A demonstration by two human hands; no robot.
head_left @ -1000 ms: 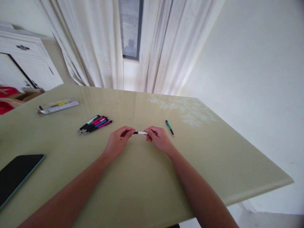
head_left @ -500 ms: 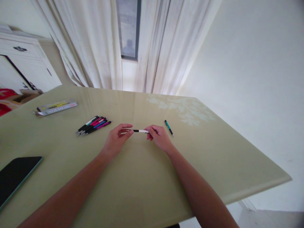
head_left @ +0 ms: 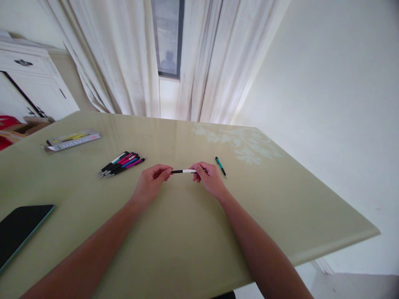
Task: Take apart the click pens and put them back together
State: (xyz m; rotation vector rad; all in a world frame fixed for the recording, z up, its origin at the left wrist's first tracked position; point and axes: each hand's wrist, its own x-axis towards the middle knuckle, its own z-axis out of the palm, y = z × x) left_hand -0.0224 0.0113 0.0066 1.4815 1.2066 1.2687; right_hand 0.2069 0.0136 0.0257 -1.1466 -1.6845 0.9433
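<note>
A white and black pen [head_left: 183,171] lies level between my two hands, just above the table [head_left: 181,232]. The fingertips of my left hand [head_left: 153,178] pinch its black end. On the white end, my right hand [head_left: 208,176] is closed, with thumb and fingers around it; that tip is hidden. Just right of my right hand rests a teal and black pen [head_left: 221,167]. Left of my left hand, a pile of pens [head_left: 122,164] in several colours lies with the tips pointing down-left.
A clear and white pen box [head_left: 73,141] with something yellow inside lies at the back left. A dark tablet-like device [head_left: 23,230] is at the near left edge. Curtains [head_left: 124,58] hang behind the table, and a wall [head_left: 330,104] rises on the right.
My left fingers have closed onto the pen's black end; before, they were apart around it. My right hand keeps its grip, almost unmoved.
</note>
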